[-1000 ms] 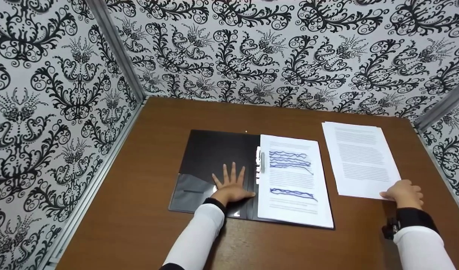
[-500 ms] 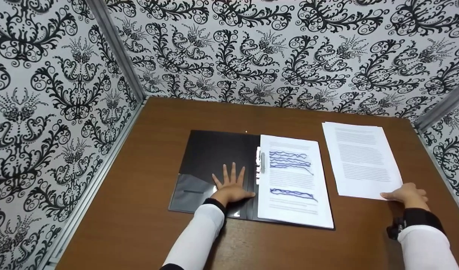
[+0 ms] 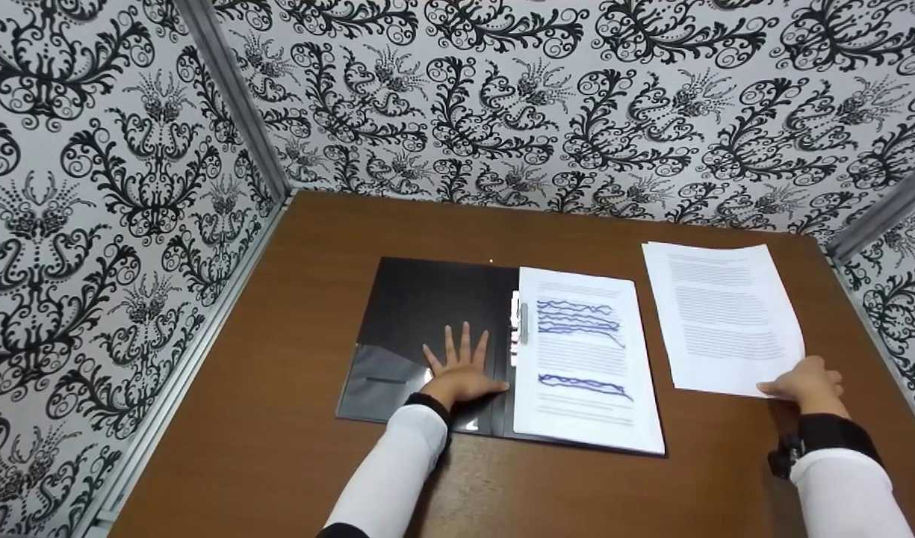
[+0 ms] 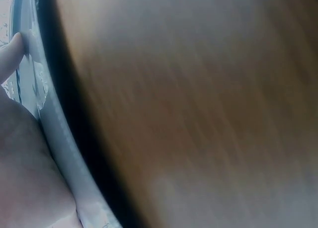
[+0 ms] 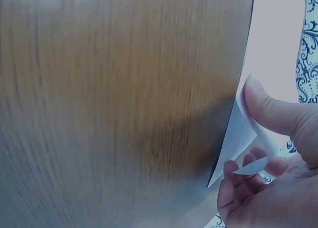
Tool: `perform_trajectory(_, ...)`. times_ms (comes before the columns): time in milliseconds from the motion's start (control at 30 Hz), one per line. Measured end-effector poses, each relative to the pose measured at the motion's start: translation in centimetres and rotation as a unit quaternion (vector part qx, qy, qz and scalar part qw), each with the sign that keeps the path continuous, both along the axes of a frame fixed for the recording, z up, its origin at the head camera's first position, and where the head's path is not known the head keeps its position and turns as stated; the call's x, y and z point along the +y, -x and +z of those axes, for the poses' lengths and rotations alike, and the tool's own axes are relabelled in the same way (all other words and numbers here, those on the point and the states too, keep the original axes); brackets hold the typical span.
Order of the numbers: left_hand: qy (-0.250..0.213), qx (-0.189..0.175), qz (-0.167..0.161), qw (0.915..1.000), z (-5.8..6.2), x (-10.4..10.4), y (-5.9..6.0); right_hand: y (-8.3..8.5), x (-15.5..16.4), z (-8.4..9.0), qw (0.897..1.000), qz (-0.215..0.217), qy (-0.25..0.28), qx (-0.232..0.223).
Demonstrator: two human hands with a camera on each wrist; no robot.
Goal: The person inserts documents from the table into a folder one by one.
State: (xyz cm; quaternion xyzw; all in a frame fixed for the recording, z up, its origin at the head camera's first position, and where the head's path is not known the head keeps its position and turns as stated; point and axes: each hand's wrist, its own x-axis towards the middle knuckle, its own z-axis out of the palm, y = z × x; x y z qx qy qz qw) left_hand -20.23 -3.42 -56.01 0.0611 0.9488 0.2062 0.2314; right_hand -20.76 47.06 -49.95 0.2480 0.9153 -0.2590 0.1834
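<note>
My left hand rests with fingers spread on the inner left cover of an open black ring binder. In the left wrist view, the palm lies beside the binder's edge. Punched pages with blue wavy scribbles lie on the binder's right side. At the far right, my right hand pinches the near right corner of a printed sheet of paper. The right wrist view shows the thumb on top and that corner curling up above the fingers, with more paper flat underneath.
The brown wooden table carries binder and papers. Patterned wall panels stand along its back and left side, with a grey metal post at the corner. A strip of table separates the binder from the loose papers.
The top sheet's right edge has moved outward and now bows to the right. My right hand has shifted slightly right while keeping the corner. The left hand and binder stay still.
</note>
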Motion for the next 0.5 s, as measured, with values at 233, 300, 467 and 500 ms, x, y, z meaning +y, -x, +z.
perform_trajectory(233, 0.004, -0.007, -0.002, 1.0000, 0.2, 0.1, 0.2, 0.2, -0.6, -0.1, 0.999, -0.022, 0.023, 0.010)
perform_trajectory(300, 0.000, -0.008, -0.004, 1.0000, 0.3, 0.1, 0.2, 0.2, -0.7, 0.0, 0.999, -0.023, 0.030, 0.019)
perform_trajectory(467, 0.001, -0.005, -0.003, 1.0000, 0.4, 0.1, 0.2, 0.3, -1.1, -0.1, 0.998, -0.009, 0.043, 0.048)
perform_trajectory(500, 0.001, -0.002, -0.001, 1.0000, 0.4, 0.1, 0.2, 0.3, -1.2, -0.2, 0.998, -0.002, 0.043, 0.053)
